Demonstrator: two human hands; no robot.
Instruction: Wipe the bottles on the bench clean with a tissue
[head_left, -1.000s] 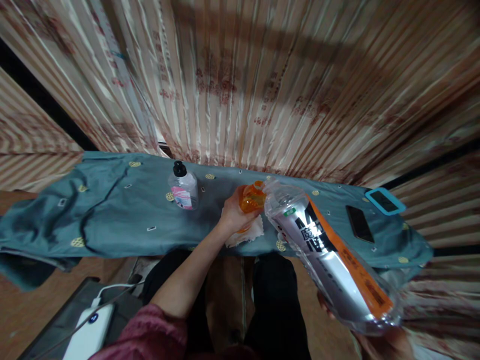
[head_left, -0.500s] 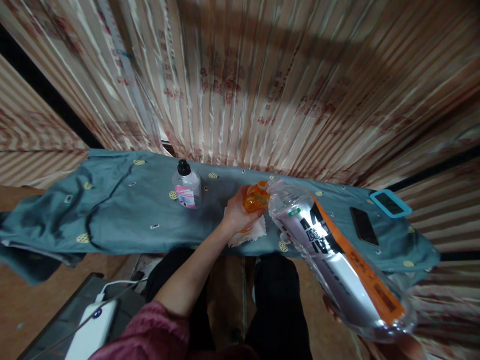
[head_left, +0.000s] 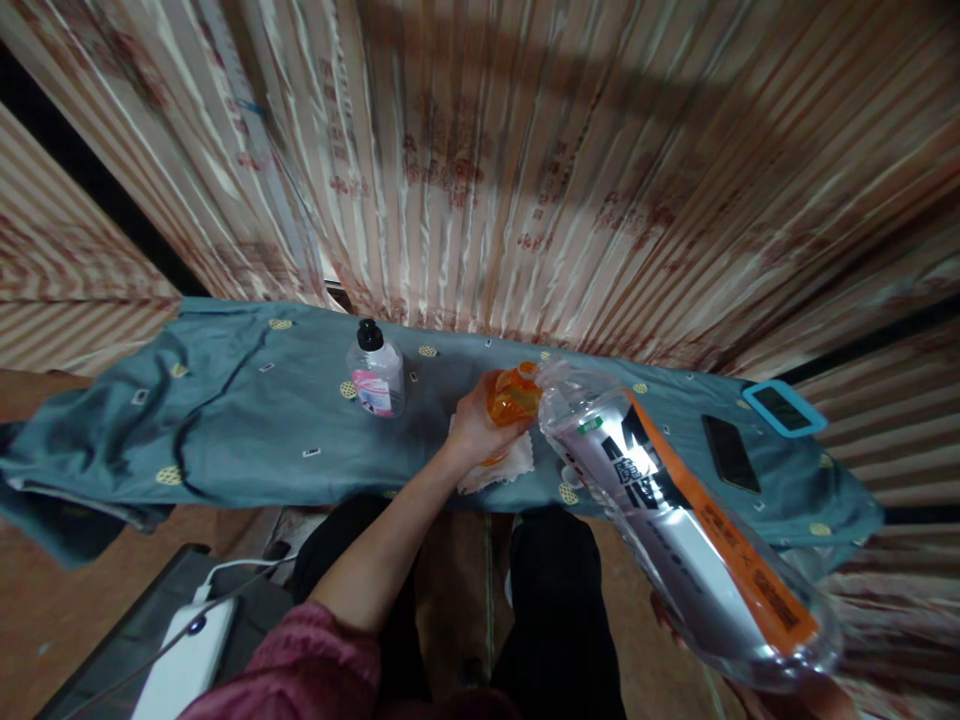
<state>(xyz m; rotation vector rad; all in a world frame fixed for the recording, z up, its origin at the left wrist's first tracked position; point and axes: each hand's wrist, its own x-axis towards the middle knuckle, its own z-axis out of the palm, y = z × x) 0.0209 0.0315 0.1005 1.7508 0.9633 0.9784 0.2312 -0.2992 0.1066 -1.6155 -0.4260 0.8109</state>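
My left hand [head_left: 477, 422] is closed around an orange see-through bottle [head_left: 514, 394], held over a pale cloth [head_left: 504, 470]. Tilted with its mouth down toward the left is a large clear bottle [head_left: 682, 520] with a silver and orange label. Its neck meets the open top of the orange bottle. My right hand [head_left: 795, 697] grips the big bottle near its base from below, and most of that hand is hidden behind it. Further left on the cloth-covered table stands a small clear bottle [head_left: 376, 382] with a black cap and pink label.
A dark phone [head_left: 729, 453] and a blue-rimmed device [head_left: 784, 409] lie on the right of the blue-green tablecloth [head_left: 247, 430]. Striped curtains [head_left: 480, 200] hang close behind the table. A white power bank [head_left: 184, 655] with a cable rests at lower left.
Almost nothing differs. Both hands keep the two bottles mouth to mouth, and the view has shifted very slightly.
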